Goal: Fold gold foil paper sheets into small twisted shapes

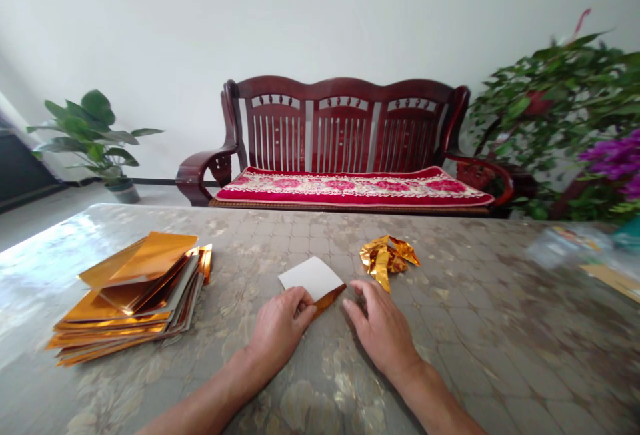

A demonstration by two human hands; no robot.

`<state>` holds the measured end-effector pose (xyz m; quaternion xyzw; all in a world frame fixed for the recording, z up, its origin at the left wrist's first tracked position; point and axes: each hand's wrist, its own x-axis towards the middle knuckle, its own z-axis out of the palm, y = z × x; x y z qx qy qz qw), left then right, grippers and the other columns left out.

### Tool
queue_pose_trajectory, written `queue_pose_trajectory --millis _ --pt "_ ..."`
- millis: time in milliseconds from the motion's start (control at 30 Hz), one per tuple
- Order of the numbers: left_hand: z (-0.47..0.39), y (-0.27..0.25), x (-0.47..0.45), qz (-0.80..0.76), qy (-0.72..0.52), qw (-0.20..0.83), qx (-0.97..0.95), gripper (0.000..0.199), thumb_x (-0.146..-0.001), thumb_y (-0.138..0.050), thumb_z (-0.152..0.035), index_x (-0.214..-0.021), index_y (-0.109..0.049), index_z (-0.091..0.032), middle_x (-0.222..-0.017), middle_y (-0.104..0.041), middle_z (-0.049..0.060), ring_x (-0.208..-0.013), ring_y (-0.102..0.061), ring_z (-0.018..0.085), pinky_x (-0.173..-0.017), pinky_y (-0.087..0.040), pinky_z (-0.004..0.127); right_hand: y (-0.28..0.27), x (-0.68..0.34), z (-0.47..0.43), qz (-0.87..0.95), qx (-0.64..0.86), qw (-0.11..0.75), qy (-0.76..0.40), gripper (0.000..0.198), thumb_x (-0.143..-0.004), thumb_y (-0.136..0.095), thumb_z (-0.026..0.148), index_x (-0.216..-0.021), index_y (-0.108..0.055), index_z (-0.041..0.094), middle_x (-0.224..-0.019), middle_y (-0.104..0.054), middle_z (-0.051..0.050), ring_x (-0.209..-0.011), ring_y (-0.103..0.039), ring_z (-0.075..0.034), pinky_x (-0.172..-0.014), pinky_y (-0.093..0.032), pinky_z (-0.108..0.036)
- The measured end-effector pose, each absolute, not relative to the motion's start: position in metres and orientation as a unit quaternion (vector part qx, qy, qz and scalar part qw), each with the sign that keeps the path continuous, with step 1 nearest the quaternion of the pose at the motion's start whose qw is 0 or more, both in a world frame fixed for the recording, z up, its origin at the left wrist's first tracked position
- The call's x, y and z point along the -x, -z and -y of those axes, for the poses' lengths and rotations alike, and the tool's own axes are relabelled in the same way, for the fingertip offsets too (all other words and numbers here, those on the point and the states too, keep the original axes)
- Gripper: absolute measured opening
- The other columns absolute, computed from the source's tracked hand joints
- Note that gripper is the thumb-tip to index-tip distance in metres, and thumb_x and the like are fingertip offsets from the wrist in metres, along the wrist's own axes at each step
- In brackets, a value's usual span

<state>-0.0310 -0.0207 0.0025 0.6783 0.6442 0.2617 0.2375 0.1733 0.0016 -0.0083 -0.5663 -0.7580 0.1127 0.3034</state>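
A sheet of foil paper (313, 277) lies in front of me, white side up, with its near edge folded over to show a gold strip. My left hand (285, 312) pinches that folded edge between thumb and fingers. Just off the sheet's right corner is my right hand (377, 318), its thumb and forefinger apart and nothing between them. Crumpled or folded gold foil pieces (387, 257) rest beyond my right hand.
A thick stack of gold foil sheets (125, 302) stands on the patterned tabletop (240, 382) at left. Clear plastic packaging (567, 247) and a brown card piece (613, 280) lie at the far right. Behind the table is a wooden bench (345, 128), between potted plants.
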Motion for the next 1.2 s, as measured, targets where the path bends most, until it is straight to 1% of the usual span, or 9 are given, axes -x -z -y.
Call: queue_pose_trajectory --millis 167,367,433,533,633,700,833,933,1200 --pt "0.021 0.002 0.023 -0.601 -0.365 0.362 -0.612 0.014 -0.084 -0.053 -0.029 -0.075 -0.057 -0.019 -0.061 -0.06 -0.004 -0.058 -0.055 0.013 -0.057 -0.036 0.022 -0.001 -0.165 0.006 0.775 0.545 0.275 -0.162 0.019 -0.093 -0.053 0.038 -0.092 -0.066 0.024 -0.091 -0.067 -0.002 -0.091 -0.061 -0.022 -0.078 -0.043 -0.032" --pt "0.024 0.008 0.014 -0.524 -0.402 0.45 -0.601 0.016 -0.084 -0.058 -0.033 -0.081 -0.059 -0.017 -0.07 -0.064 -0.001 -0.066 -0.059 0.014 -0.062 -0.044 0.022 0.0 -0.148 0.015 0.776 0.51 0.332 -0.169 0.009 -0.088 -0.059 0.024 -0.079 -0.062 0.022 -0.081 -0.066 -0.001 -0.081 -0.06 -0.018 -0.071 -0.042 -0.026" --pt "0.025 0.009 0.016 -0.539 -0.407 0.413 -0.611 0.013 -0.084 -0.057 -0.03 -0.084 -0.058 -0.018 -0.072 -0.062 -0.001 -0.065 -0.058 0.013 -0.062 -0.045 0.023 0.0 -0.149 0.015 0.779 0.494 0.357 -0.148 0.012 -0.09 -0.056 0.021 -0.081 -0.063 0.023 -0.08 -0.066 -0.001 -0.079 -0.06 -0.017 -0.071 -0.042 -0.026" --pt "0.029 0.007 0.025 -0.564 -0.453 0.238 -0.649 0.015 -0.083 -0.06 -0.024 -0.097 -0.056 -0.02 -0.08 -0.059 -0.001 -0.071 -0.056 0.014 -0.068 -0.047 0.026 -0.004 -0.156 0.014 0.798 0.474 0.368 -0.049 0.016 -0.094 -0.051 0.02 -0.093 -0.067 0.023 -0.084 -0.067 -0.003 -0.082 -0.06 -0.019 -0.076 -0.041 -0.029" --pt "0.037 0.003 0.033 -0.507 -0.487 0.069 -0.708 0.033 -0.086 -0.062 -0.024 -0.118 -0.052 -0.023 -0.101 -0.059 0.004 -0.083 -0.057 0.016 -0.08 -0.05 0.03 -0.009 -0.163 0.014 0.825 0.457 0.321 0.085 0.023 -0.097 -0.049 0.02 -0.106 -0.068 0.024 -0.086 -0.068 -0.004 -0.083 -0.056 -0.021 -0.078 -0.037 -0.034" --pt "0.04 0.0 0.035 -0.469 -0.452 0.025 -0.758 0.036 -0.091 -0.06 -0.026 -0.126 -0.052 -0.025 -0.112 -0.059 0.007 -0.092 -0.059 0.017 -0.085 -0.05 0.031 -0.011 -0.165 0.016 0.837 0.447 0.286 0.136 0.024 -0.097 -0.048 0.02 -0.109 -0.069 0.026 -0.087 -0.067 -0.004 -0.082 -0.053 -0.022 -0.078 -0.035 -0.036" --pt "0.038 -0.005 0.033 -0.462 -0.336 0.025 -0.82 0.018 -0.097 -0.051 -0.028 -0.105 -0.067 -0.025 -0.097 -0.065 0.004 -0.087 -0.061 0.016 -0.08 -0.05 0.027 -0.01 -0.163 0.019 0.854 0.434 0.244 0.15 0.022 -0.098 -0.049 0.021 -0.105 -0.07 0.026 -0.085 -0.066 -0.004 -0.082 -0.05 -0.021 -0.076 -0.033 -0.036" --pt "0.034 -0.005 0.034 -0.477 -0.297 0.031 -0.827 0.024 -0.099 -0.048 -0.029 -0.093 -0.07 -0.023 -0.086 -0.066 0.002 -0.079 -0.06 0.015 -0.075 -0.048 0.025 -0.01 -0.163 0.02 0.862 0.431 0.236 0.126 0.02 -0.098 -0.051 0.024 -0.096 -0.071 0.026 -0.081 -0.065 -0.003 -0.081 -0.049 -0.021 -0.074 -0.033 -0.036" --pt "0.032 0.004 0.042 -0.515 -0.237 0.062 -0.822 0.028 -0.099 -0.049 -0.033 -0.084 -0.07 -0.023 -0.082 -0.066 0.001 -0.081 -0.059 0.016 -0.075 -0.044 0.027 -0.002 -0.177 0.009 0.873 0.425 0.237 0.006 0.015 -0.092 -0.059 0.025 -0.082 -0.069 0.024 -0.081 -0.062 -0.003 -0.085 -0.049 -0.02 -0.077 -0.035 -0.033"
